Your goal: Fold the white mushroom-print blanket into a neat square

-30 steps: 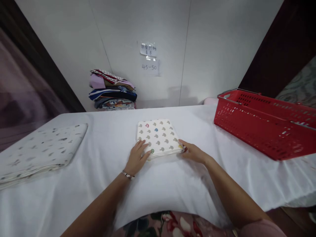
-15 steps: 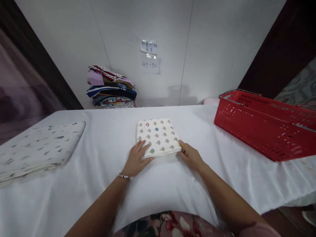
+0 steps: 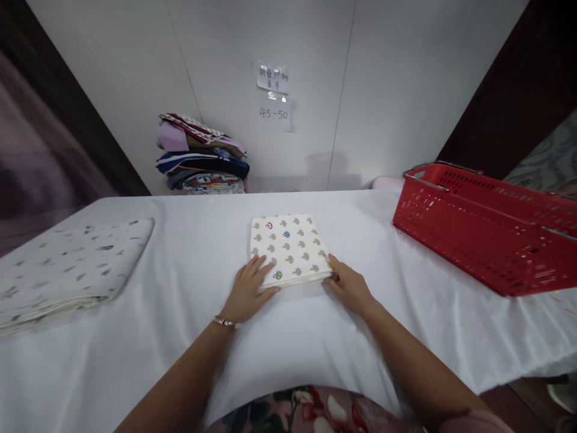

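Note:
A white cloth [image 3: 288,246] with grey mushroom prints and a few coloured ones lies folded into a thick rectangle in front of me. My left hand [image 3: 247,288] rests at its near left corner, fingers stretched over the top and thumb apart along the near edge. At the near right corner, my right hand [image 3: 349,285] is closed, with thumb and fingers pinching the cloth's edge. Its fingertips are partly hidden, and a small yellowish spot shows beside them.
A larger folded white cloth [image 3: 76,267] with a grey pattern lies at the left on the white-covered table [image 3: 180,349]. Stacked folded fabrics [image 3: 202,156] stand behind the table's far edge. A red perforated basket [image 3: 487,234] sits at the right. Paper signs [image 3: 274,99] hang on the wall.
Both hands keep their places on the folded cloth, which lies as before. The view has shifted very slightly.

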`<state>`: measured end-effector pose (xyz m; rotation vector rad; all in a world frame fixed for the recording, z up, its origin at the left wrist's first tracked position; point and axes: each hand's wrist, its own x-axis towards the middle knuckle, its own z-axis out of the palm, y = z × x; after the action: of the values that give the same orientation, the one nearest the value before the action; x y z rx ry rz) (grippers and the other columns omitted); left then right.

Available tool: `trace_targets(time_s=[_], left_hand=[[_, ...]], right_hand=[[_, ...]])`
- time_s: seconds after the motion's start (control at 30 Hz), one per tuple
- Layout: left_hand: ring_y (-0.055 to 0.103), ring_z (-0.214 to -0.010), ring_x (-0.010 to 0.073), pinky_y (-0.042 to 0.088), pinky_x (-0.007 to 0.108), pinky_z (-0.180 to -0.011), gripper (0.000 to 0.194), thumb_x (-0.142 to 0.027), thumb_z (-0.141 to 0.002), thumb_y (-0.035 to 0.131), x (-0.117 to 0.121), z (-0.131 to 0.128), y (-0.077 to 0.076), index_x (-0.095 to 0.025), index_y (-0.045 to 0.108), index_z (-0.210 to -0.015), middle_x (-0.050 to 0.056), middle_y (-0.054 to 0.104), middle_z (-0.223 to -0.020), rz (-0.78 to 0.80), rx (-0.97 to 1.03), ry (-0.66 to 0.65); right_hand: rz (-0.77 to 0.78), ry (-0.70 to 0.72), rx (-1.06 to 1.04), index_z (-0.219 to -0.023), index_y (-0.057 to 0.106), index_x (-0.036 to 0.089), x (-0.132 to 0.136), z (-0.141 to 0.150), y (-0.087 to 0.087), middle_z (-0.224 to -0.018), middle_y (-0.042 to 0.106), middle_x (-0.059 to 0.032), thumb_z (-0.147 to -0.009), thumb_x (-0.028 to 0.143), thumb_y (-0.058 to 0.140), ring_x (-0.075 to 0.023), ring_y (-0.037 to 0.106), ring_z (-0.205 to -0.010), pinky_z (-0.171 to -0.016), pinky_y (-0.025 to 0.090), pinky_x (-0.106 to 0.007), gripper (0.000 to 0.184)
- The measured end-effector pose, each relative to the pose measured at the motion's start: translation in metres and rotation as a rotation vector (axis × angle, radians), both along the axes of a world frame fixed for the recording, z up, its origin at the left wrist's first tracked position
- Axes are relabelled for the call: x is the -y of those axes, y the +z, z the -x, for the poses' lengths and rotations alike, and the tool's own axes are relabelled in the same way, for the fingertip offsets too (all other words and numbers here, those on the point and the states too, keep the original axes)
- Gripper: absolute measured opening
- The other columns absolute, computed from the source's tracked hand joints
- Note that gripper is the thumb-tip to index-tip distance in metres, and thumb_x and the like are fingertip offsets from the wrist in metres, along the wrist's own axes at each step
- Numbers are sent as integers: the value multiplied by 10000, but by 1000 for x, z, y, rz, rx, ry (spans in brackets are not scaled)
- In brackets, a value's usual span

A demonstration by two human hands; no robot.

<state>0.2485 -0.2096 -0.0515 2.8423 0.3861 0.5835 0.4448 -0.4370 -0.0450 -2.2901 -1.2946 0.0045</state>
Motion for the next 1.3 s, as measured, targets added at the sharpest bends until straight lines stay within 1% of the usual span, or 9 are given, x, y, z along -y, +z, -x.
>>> trace_targets(time_s=[0.1, 0.33, 0.5, 0.7, 0.87, 1.0, 1.13, 1.2, 1.3], left_hand=[[213, -1330, 281, 280, 453, -1037, 568, -497, -831, 478, 0, 0, -1, -286, 351, -1343, 54, 320, -1421, -10, 7, -7], [200, -1334, 273, 277, 450, -1035, 570, -490, -836, 477, -1, 0, -1, -281, 337, -1348, 62, 321, -1418, -19, 23, -22], [209, -1329, 289, 278, 485, -1020, 577, -510, -835, 467, 0, 0, -1, -280, 338, -1348, 69, 313, -1425, -21, -7, 1], [219, -1328, 288, 287, 495, -1012, 574, -528, -833, 460, 0, 2, 0, -285, 348, -1340, 73, 322, -1422, 1, -15, -8], [250, -1317, 271, 277, 488, -1033, 495, -489, -836, 483, 0, 4, 1, -235, 448, -1260, 85, 377, -1387, 8, 59, -29], [305, -1289, 251, 288, 473, -1035, 361, -404, -850, 499, 1, 6, 4, -223, 524, -1162, 78, 454, -1326, -5, 148, -60], [366, -1249, 239, 322, 467, -1012, 263, -347, -860, 498, 1, 7, 4, -233, 569, -1085, 64, 521, -1254, -20, 203, -92], [389, -1227, 242, 339, 468, -996, 260, -352, -852, 513, 1, 6, 3, -232, 575, -1074, 66, 538, -1231, -31, 216, -107], [401, -1210, 244, 350, 463, -985, 274, -357, -841, 531, 1, 5, 3, -233, 570, -1083, 71, 529, -1238, -52, 223, -125]], right_hand=[[6, -12, 16, -1384, 256, 242, -3, 2, -1, -1073, 573, -58, -824, 267, 458, -184, 545, -864, -710, 434, -293, 595], [-43, 30, -42, -1372, 263, 270, -3, 0, -3, -1023, 566, -29, -832, 229, 424, -155, 546, -796, -710, 446, -280, 565], [-57, 22, 25, -1359, 291, 261, -1, -2, -5, -1041, 592, -30, -842, 219, 399, -163, 562, -813, -717, 444, -288, 530], [-16, -7, 65, -1322, 361, 227, 0, -3, -6, -992, 614, -33, -820, 209, 422, -169, 574, -788, -681, 443, -285, 506], [-22, 4, 76, -1315, 384, 240, 2, -5, -8, -959, 610, -25, -823, 235, 423, -158, 567, -755, -675, 447, -287, 493], [-40, 18, 38, -1322, 381, 251, 5, -4, -6, -910, 606, -14, -825, 324, 466, -158, 564, -754, -676, 455, -285, 510], [-124, 27, -4, -1290, 428, 282, 6, -3, -3, -1090, 568, -31, -815, 368, 504, -146, 573, -797, -721, 471, -282, 488], [-181, 5, -23, -1243, 482, 289, 5, -4, -3, -1181, 523, -42, -825, 386, 498, -126, 572, -746, -673, 481, -268, 429], [-254, -21, -42, -1160, 556, 285, 4, -5, -7, -1178, 521, -47, -849, 391, 470, -97, 547, -638, -563, 472, -249, 340]])
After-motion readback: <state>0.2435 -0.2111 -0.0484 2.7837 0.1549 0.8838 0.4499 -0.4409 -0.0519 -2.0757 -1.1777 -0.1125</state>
